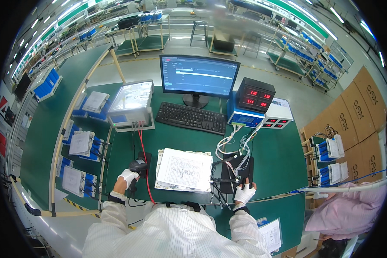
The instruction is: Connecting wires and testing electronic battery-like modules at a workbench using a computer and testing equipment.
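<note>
My left hand [128, 177], in a white glove with bare fingertips, grips a black handheld barcode scanner [138, 165] at the table's near left. My right hand [245, 193], gloved alike, rests over a small dark shape that looks like a computer mouse [247, 182], at the near edge of a black mat [246, 165]. Between my hands lies a pale, flat battery-like unit [161, 184], with printed sheets [184, 168] on top. Black cables [219, 189] come off its right side, close to my right hand.
Behind stand a lit monitor [200, 75], a keyboard [191, 117], a grey tester [131, 105] with red leads, and a blue instrument [245, 115] under a black box with red digits [256, 94]. Blue battery packs [88, 146] fill the left rack. At right, a person's pink sleeve [352, 208] shows near cartons [352, 112].
</note>
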Motion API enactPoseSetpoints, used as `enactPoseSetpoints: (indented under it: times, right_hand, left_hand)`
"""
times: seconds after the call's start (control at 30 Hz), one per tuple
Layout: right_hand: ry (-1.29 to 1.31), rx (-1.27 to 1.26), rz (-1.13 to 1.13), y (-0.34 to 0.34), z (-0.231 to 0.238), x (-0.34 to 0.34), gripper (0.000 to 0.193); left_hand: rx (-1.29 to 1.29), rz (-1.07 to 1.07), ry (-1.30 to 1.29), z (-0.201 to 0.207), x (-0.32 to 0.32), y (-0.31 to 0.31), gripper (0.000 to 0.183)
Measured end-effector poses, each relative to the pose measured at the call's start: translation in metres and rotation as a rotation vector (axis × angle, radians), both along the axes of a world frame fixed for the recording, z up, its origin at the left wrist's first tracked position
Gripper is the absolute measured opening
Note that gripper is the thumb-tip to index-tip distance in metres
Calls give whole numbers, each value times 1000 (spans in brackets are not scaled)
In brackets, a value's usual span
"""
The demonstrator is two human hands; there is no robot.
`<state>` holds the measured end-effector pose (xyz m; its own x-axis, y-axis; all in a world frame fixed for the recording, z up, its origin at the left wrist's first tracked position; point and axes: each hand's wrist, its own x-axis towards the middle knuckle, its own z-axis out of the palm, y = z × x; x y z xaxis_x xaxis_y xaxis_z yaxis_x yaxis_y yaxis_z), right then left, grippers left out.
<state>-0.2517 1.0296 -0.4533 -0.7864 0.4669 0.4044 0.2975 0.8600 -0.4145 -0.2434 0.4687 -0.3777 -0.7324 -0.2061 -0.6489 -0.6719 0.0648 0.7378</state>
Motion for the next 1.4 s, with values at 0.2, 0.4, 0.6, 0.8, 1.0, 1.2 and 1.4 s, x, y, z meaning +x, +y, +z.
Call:
enactPoseSetpoints:
  times: [0.2, 0.4, 0.6, 0.8, 1.0, 1.2, 1.4]
  right_hand:
    - [-17, -2, -2, 0, 1, 1, 51]
    - [-6, -9, 0, 0, 2, 1, 52]
    - [-7, -7, 5, 0, 3, 1, 52]
    - [16, -3, 20, 0, 3, 1, 51]
    - [-2, -6, 31, 0, 4, 1, 50]
    - [-9, -18, 12, 0, 2, 1, 51]
    - [32, -45, 16, 0, 0, 0, 49]
  left_hand:
    - [-25, 1, 4, 7, -5, 1, 16]
    - [98, 15, -19, 19, -4, 1, 20]
    - [39, 7, -32, 27, -1, -7, 22]
    - [-193, 169, 172, 0, -7, 3, 43]
    - [-355, 211, 204, -40, -14, 19, 50]
    - [-599, 217, 75, -18, -18, 41, 52]
    - [-1095, 223, 95, 36, -25, 73, 65]
